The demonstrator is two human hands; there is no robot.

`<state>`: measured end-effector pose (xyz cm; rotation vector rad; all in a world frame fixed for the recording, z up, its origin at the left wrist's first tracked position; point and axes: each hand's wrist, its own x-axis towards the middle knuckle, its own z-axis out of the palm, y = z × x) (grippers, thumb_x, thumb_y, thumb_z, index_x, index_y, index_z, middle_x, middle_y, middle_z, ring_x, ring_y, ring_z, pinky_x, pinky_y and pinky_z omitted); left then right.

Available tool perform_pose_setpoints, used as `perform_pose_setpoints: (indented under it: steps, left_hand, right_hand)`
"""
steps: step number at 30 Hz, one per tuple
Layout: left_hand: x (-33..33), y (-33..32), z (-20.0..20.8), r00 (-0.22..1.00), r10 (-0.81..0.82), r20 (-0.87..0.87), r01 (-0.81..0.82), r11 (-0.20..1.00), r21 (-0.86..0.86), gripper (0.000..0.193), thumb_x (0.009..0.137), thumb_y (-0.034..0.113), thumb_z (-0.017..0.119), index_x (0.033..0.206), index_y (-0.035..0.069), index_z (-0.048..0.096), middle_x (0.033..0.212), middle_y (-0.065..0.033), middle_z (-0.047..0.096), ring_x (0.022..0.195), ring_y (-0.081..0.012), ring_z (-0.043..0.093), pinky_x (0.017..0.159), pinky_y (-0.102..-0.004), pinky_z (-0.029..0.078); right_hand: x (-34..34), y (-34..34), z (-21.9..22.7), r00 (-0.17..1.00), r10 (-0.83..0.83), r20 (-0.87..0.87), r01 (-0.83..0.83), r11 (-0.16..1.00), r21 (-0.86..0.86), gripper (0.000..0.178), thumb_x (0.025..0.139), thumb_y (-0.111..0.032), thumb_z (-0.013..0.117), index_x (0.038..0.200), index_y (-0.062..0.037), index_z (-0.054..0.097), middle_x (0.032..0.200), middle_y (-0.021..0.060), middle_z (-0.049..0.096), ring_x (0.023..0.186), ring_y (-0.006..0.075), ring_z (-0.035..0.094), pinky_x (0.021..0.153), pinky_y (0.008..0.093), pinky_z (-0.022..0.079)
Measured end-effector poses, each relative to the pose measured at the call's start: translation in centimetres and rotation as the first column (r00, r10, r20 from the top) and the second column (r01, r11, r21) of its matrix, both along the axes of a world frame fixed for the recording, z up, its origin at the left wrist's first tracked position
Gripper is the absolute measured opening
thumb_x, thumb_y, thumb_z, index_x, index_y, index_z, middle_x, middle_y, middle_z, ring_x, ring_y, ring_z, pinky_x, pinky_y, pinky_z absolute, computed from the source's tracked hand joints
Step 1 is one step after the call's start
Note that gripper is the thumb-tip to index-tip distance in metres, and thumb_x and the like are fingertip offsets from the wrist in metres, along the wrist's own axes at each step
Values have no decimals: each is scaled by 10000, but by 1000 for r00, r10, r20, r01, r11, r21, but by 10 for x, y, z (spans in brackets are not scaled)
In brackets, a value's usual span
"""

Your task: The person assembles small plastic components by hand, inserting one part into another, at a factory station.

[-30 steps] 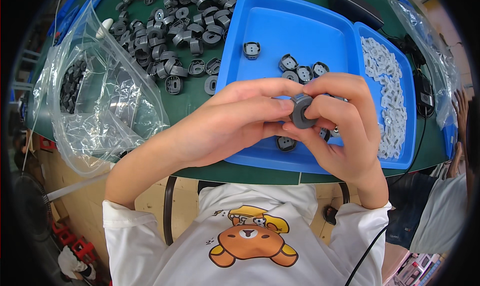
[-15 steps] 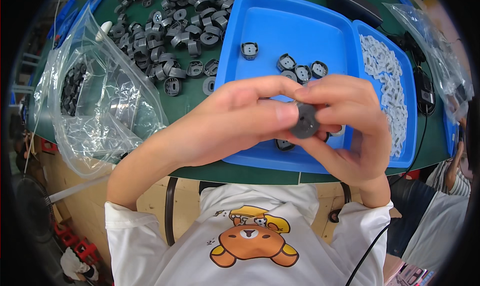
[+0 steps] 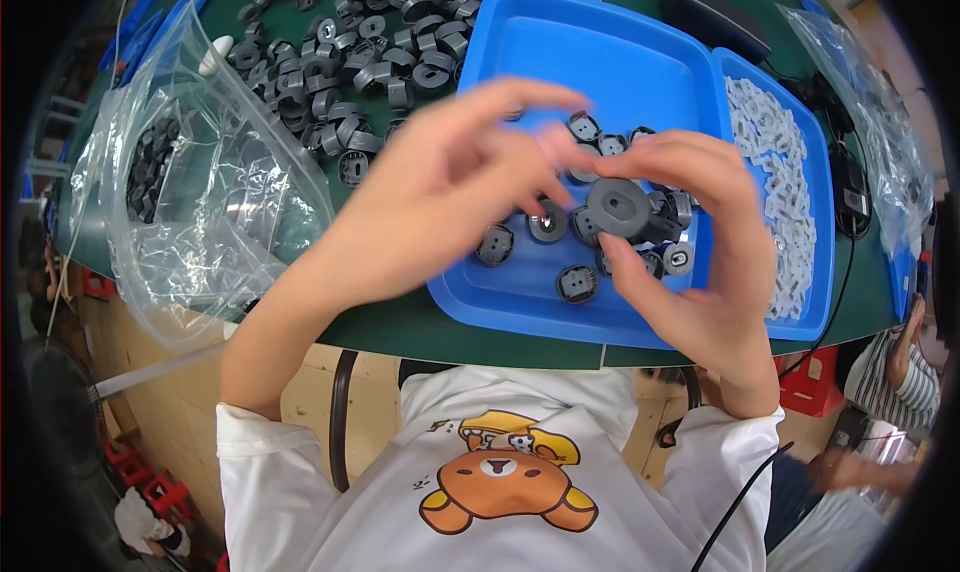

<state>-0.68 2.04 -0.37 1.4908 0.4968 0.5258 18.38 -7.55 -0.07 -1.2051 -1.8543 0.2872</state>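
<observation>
My right hand (image 3: 705, 247) pinches a dark grey round plastic cap (image 3: 600, 210) between thumb and fingers, above the large blue tray (image 3: 545, 47). The cap's flat round face, with an oval slot in its middle, is turned up. My left hand (image 3: 440, 187) is beside it on the left, blurred by motion, fingers apart and nothing visible in them. Below both hands, several similar grey round parts lie in the tray, among them one near the front (image 3: 577, 284) and one at the left (image 3: 495, 245). My hands hide some of them.
A heap of grey ring-shaped parts (image 3: 345, 67) covers the green table's far left. Clear plastic bags lie at the left (image 3: 200, 202) and far right (image 3: 870, 102). A smaller blue tray (image 3: 822, 262) holds small white parts (image 3: 775, 172). A black case (image 3: 712, 17) and cables are behind.
My left hand has let go of the round cap and moved up and left, its fingers opening. My right hand keeps the cap, whose slotted face now shows more fully.
</observation>
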Motion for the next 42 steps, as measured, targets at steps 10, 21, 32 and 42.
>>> perform_pose_setpoints:
  steps: [10,21,32,42]
  left_hand:
    - [-16,23,-16,770,612,-178,-189,486,853,239,842,31,539,1074,42,592,829,-68,614,668,-135,543,612,-265,449]
    - [-24,19,-20,756,560,-338,-50,564,824,300,818,18,547,1115,14,502,837,-127,558,768,-276,566,674,-353,463]
    - [-26,22,-27,728,619,-294,8,422,907,112,843,32,520,923,-32,564,858,-162,551,820,-343,551,727,-408,448]
    - [-16,21,-16,643,676,-361,-143,568,810,143,876,95,522,939,-11,448,764,-166,579,740,-351,574,674,-417,452]
  right_hand:
    - [-1,-6,3,918,26,396,59,978,-199,273,656,-33,741,871,-49,574,1039,78,607,1062,289,524,909,395,404]
    - [95,-43,14,583,-279,764,616,764,-191,191,752,-33,637,923,0,557,960,147,564,935,332,531,807,391,425]
    - [105,-50,11,629,-186,755,588,749,-305,221,704,124,561,892,18,515,890,154,505,873,341,519,757,398,422]
    - [109,-53,12,660,-273,700,615,732,-294,260,720,178,483,919,11,498,882,169,482,832,352,516,733,390,424]
